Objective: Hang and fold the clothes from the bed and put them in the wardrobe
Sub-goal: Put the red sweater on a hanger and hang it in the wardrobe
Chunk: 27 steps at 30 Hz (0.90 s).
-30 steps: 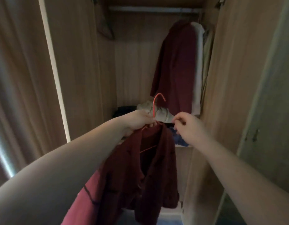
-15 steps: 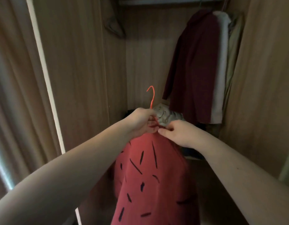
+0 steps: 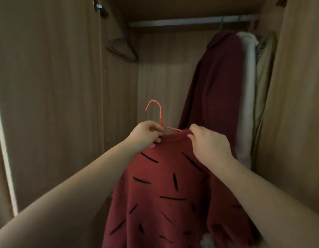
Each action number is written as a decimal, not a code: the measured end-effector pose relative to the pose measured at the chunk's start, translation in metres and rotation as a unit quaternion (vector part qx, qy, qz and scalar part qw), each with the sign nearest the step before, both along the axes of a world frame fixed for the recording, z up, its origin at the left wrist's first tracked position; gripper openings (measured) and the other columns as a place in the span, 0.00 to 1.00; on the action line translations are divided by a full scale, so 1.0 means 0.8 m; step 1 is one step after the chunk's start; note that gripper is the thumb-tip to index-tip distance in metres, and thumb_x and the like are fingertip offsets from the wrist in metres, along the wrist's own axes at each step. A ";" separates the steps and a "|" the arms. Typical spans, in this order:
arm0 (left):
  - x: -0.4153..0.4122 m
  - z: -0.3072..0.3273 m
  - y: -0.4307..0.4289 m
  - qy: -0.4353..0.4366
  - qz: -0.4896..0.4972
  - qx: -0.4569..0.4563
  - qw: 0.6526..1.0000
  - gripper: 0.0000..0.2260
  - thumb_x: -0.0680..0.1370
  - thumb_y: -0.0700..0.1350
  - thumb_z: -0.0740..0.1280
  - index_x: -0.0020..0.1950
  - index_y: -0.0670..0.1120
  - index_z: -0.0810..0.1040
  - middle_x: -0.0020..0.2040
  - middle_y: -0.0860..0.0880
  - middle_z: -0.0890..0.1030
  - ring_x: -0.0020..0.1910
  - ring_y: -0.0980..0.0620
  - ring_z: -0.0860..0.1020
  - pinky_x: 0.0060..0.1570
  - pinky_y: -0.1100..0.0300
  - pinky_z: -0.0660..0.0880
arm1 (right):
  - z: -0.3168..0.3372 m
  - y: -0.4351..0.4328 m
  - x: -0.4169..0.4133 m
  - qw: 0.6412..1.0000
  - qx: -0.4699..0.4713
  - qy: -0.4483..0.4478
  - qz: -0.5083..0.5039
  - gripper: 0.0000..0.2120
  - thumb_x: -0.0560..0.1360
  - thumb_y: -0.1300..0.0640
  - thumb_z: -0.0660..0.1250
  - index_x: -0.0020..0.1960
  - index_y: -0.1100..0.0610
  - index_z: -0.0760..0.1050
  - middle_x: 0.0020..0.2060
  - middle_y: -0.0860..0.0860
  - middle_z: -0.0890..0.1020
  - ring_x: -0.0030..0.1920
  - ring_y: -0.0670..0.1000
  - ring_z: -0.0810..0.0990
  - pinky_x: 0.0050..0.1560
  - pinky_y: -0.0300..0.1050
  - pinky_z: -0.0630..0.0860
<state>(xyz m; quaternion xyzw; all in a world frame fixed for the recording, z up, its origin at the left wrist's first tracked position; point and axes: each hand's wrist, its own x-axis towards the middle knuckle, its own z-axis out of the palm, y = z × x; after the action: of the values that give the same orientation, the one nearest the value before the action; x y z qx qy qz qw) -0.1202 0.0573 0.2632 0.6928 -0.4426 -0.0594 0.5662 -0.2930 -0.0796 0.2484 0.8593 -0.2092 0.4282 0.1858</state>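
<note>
A red top with black dashes hangs on an orange wire hanger in front of the open wardrobe. My left hand grips the hanger at its neck together with the collar. My right hand pinches the collar's right side, where the hanger's arm goes under the cloth. The hook points up and left, well below the wardrobe rail.
On the rail's right end hang a dark red coat, a white garment and an olive one. An empty dark hanger hangs at the left. Wooden wardrobe walls stand on both sides.
The garment has turned, showing its red dashed side instead of the dark inner side. My hands have lifted it and moved closer to the wardrobe; my right hand shifted right along the collar.
</note>
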 end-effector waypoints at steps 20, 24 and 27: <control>0.258 0.102 -0.228 -0.434 0.183 -0.062 0.880 0.11 0.84 0.53 0.56 0.46 0.48 0.63 0.46 0.43 0.78 0.47 0.38 0.77 0.40 0.49 0.71 | 0.157 -0.230 0.152 0.982 -0.138 0.047 -0.121 0.14 0.79 0.39 0.48 0.44 0.48 0.59 0.38 0.49 0.81 0.37 0.59 0.82 0.32 0.50 0.69; 0.321 0.162 -0.308 -0.462 0.153 -0.095 0.868 0.11 0.84 0.54 0.55 0.47 0.49 0.63 0.48 0.43 0.78 0.49 0.39 0.77 0.41 0.50 0.69 | 0.210 -0.277 0.192 0.972 -0.151 0.064 -0.167 0.16 0.78 0.36 0.44 0.45 0.47 0.58 0.39 0.48 0.81 0.38 0.57 0.82 0.34 0.50 0.70; 0.356 0.208 -0.370 -0.473 0.111 -0.130 0.865 0.10 0.84 0.54 0.54 0.47 0.50 0.62 0.48 0.43 0.78 0.49 0.39 0.77 0.42 0.51 0.67 | 0.254 -0.308 0.209 0.962 -0.176 0.045 -0.204 0.13 0.79 0.38 0.44 0.44 0.46 0.56 0.38 0.49 0.81 0.37 0.57 0.82 0.33 0.50 0.69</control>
<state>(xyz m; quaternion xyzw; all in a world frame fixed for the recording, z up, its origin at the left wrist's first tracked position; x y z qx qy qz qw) 0.1645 -0.2386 0.4294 0.6030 -0.5808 0.3963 0.3768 -0.1255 -0.3260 0.4518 0.7704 -0.2925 0.3722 0.4270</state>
